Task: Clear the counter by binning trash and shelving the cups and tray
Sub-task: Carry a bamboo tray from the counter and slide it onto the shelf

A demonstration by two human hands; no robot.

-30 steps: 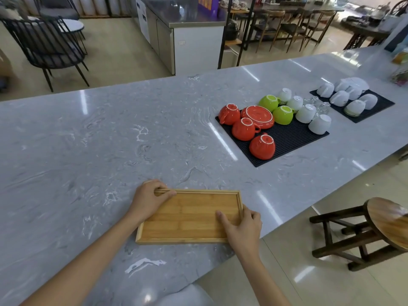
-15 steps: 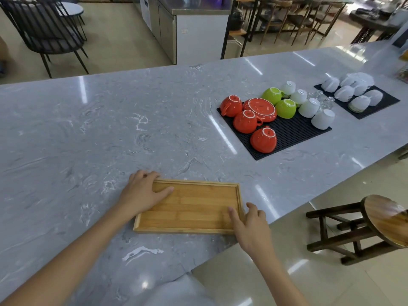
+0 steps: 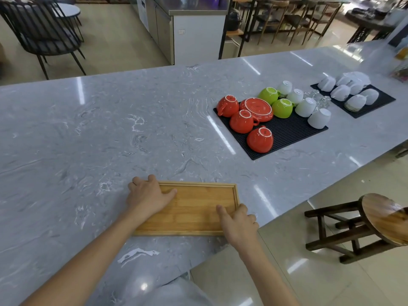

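While lying flat on the grey counter (image 3: 88,133), close to its near edge: wooden tray (image 3: 194,208), gripped at both short ends. At the left end, left hand (image 3: 146,196), thumb laid inside on the tray floor, other fingers curled over the far left corner and down on the outside of the rim. At the right near corner, right hand (image 3: 237,225), thumb pressed inside on the tray floor, other fingers wrapped around the outside of the right rim. Both forearms bare, reaching from the bottom of the view.

To the right of the counter, on the floor, low wooden stool (image 3: 384,217).

Farther on the counter, well apart from the tray and to the right, black mat (image 3: 287,133). On it, upside down: three red cups (image 3: 260,140) and a red saucer (image 3: 256,108) at the left side, two green cups (image 3: 282,108) in the middle, four white cups (image 3: 319,118) at the right side, some clear glasses (image 3: 320,99) just beside them.

Farther right, second black mat (image 3: 382,100) with more white cups (image 3: 341,92), also turned over.

Beyond the counter, black metal chair (image 3: 44,34) at the left and steel cabinet (image 3: 194,34) in the middle.
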